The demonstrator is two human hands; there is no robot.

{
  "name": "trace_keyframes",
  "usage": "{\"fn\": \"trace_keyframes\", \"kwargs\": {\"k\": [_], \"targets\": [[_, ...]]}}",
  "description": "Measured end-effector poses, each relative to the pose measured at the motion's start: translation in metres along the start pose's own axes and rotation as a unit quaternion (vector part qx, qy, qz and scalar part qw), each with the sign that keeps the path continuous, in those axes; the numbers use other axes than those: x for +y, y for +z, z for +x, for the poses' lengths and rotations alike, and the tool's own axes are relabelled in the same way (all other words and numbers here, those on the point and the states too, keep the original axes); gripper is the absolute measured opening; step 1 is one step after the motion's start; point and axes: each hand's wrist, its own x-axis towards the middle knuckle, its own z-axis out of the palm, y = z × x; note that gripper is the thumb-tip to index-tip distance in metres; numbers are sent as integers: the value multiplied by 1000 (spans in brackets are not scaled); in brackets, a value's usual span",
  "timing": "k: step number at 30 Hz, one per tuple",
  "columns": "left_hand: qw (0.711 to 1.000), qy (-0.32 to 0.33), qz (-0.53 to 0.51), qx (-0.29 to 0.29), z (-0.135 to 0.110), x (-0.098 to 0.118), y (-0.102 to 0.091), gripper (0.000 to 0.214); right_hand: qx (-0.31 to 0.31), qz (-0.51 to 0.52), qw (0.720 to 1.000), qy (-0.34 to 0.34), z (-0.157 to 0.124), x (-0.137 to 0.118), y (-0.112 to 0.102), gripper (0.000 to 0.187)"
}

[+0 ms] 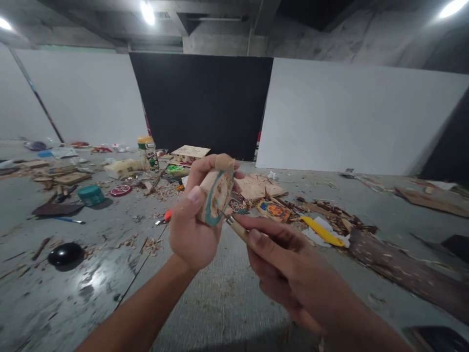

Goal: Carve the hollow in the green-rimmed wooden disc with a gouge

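Note:
My left hand point(192, 227) is closed round a small wooden block point(216, 195) with a teal painted ring on its face, held up in front of me. A bandage wraps one fingertip at the block's top. My right hand point(289, 264) grips a carving tool point(236, 228) with a pale wooden handle. Its metal tip touches the lower edge of the block's face.
The grey floor point(205, 303) is strewn with wood chips point(157, 193), flat wood panels point(258, 186), a yellow tool point(322, 231), a painted tile point(274, 210), a teal tub point(91, 194), a jar point(147, 151), a black round object point(66, 254) and dark boards point(406, 269). White and black wall panels stand behind.

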Motion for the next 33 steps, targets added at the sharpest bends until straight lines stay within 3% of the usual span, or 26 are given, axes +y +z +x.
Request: {"fn": "trace_keyframes", "kwargs": {"k": [2, 4, 6, 8, 11, 23, 27, 29, 33], "targets": [[1000, 10, 9, -4, 1, -3, -3, 25, 15, -16, 1000, -13, 1, 2, 0, 32], [1000, 11, -5, -8, 3, -7, -5, 26, 46, -148, 981, -121, 1, 3, -1, 26], [999, -16, -48, 3, 5, -9, -5, 28, 72, -303, 916, -251, -1, 1, -5, 26], [995, -51, -88, 15, 7, -9, -4, 31, 86, -398, 851, -331, -4, -3, -8, 31], [991, -70, -108, 19, 8, -7, -2, 36, 99, -441, 819, -353, -8, -9, -13, 31], [998, -4, -44, -54, 9, -4, -9, 36, 85, -446, 839, -300, -8, -5, -8, 33], [998, -14, -15, -60, 7, -1, -11, 35, 89, -422, 857, -282, -7, -6, -6, 33], [999, -14, -8, -52, 5, -2, -10, 33, 86, -393, 878, -259, -4, -7, -5, 31], [999, 10, -1, -35, 3, -4, -9, 32, 52, -215, 968, -115, 1, -4, -4, 33]]}}
